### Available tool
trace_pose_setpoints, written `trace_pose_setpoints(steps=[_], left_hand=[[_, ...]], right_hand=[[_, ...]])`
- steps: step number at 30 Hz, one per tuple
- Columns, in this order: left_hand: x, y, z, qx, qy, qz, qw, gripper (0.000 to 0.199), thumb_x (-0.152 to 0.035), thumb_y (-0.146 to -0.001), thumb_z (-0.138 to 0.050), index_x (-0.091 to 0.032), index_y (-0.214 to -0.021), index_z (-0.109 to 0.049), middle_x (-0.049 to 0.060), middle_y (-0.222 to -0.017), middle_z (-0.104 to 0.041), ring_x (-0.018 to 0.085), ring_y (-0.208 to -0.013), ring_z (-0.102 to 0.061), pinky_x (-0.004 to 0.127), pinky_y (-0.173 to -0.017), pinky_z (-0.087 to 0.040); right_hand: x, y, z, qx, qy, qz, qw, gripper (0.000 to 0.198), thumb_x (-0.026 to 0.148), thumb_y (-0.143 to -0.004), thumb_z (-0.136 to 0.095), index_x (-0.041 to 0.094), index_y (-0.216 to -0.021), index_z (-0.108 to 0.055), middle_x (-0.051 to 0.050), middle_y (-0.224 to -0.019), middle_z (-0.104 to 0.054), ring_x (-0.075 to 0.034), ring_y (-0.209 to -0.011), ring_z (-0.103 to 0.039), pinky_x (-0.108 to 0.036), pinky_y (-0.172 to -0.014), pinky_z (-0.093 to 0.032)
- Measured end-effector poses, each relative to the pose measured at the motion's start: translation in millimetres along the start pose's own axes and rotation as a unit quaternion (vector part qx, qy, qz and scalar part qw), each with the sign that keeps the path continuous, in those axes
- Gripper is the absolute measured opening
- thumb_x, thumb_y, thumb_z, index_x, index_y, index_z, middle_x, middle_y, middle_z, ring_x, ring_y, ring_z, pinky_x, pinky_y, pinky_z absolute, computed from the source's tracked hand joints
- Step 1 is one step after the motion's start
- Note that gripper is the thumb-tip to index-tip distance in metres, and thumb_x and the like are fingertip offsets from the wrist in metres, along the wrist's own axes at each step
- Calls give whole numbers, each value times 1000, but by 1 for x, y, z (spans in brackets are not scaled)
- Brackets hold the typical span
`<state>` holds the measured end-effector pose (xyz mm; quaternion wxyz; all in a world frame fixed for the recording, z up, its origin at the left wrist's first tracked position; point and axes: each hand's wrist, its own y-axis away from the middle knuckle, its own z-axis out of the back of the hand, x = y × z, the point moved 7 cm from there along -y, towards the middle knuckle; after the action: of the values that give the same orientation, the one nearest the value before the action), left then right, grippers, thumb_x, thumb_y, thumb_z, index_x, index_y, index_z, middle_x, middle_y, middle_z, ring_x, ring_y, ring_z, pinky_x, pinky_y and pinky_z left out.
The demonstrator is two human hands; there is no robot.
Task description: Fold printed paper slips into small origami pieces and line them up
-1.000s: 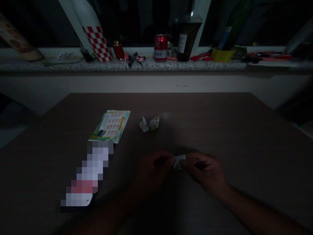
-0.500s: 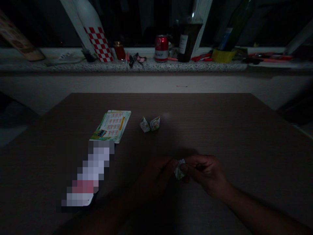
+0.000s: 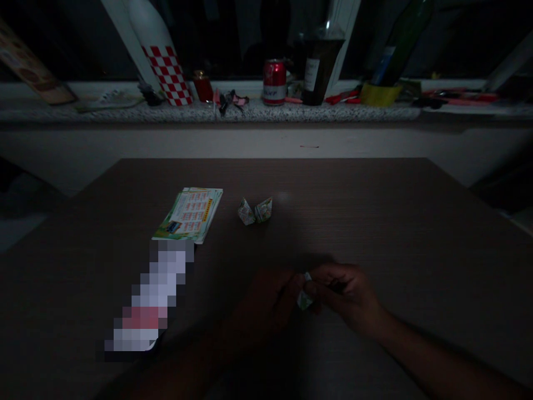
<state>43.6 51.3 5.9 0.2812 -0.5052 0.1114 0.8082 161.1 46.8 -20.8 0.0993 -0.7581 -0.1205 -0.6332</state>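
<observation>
The small folded piece of white-and-green printed paper [image 3: 305, 301] is between my two hands, over the near middle of the table; I cannot tell whether its lower tip touches the surface. My left hand [image 3: 270, 297] pinches its left edge between thumb and fingers, and my right hand [image 3: 347, 294] pinches it from the right, thumb on the side facing me, the two thumbs close together. Farther off and a little left, two pointed, folded pieces of patterned paper [image 3: 264, 210] stand side by side on the wide brown wood-grain table [image 3: 375, 211]. Left of them lies a stack of green-and-white printed calendar cards [image 3: 189, 216], and just nearer, a flat dark-edged slab with a bright face [image 3: 158, 289], its surface blurred out. At the far side, on the speckled grey stone sill [image 3: 250, 114], stand a white bottle with red checks [image 3: 164, 72] to the left, a red-and-silver can [image 3: 274, 83] near the middle, a dark bottle with a white label [image 3: 318, 72] right of it, and a yellow container [image 3: 380, 93] farther right.
</observation>
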Motion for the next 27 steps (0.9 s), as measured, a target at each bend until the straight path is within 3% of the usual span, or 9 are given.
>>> trace_pose_setpoints(steps=[5,10,17,24,27], left_hand=[[-3,1,8,-54,-37,-1,998,38,-30,-96,-38,-16,-66,-56,-2,-57,-53,10,-52,-49,21,-53,-34],[-2,0,0,-10,22,3,1000,45,-32,-99,-32,-16,-66,-59,-1,-58,-58,10,-52,-50,20,-51,-35],[-2,0,0,-74,-144,-23,987,35,-27,-95,-37,-17,-64,-52,-2,-56,-50,10,-49,-43,24,-52,-29],[7,-3,0,-66,-39,38,996,45,-35,-96,-34,-18,-57,-45,-4,-51,-40,9,-47,-40,22,-47,-26],[5,-5,1,-78,-67,36,994,43,-33,-97,-32,-18,-59,-46,-4,-52,-42,10,-48,-40,23,-49,-27]], right_hand=[[-1,1,-6,32,41,-11,999,33,41,-88,-60,16,-68,-67,0,-57,-63,-9,-50,-56,-20,-49,-45],[-3,5,-8,42,97,-3,994,41,42,-91,-54,16,-60,-61,1,-50,-55,-8,-45,-48,-21,-44,-38],[-1,4,-8,13,128,10,992,40,42,-90,-55,16,-59,-56,5,-46,-42,-6,-41,-35,-21,-40,-25],[-4,4,-10,25,141,5,990,42,43,-92,-52,17,-59,-51,5,-49,-41,-7,-43,-34,-21,-42,-26],[-4,2,-11,36,165,0,986,42,45,-93,-49,17,-62,-52,4,-52,-44,-8,-46,-39,-21,-45,-30]])
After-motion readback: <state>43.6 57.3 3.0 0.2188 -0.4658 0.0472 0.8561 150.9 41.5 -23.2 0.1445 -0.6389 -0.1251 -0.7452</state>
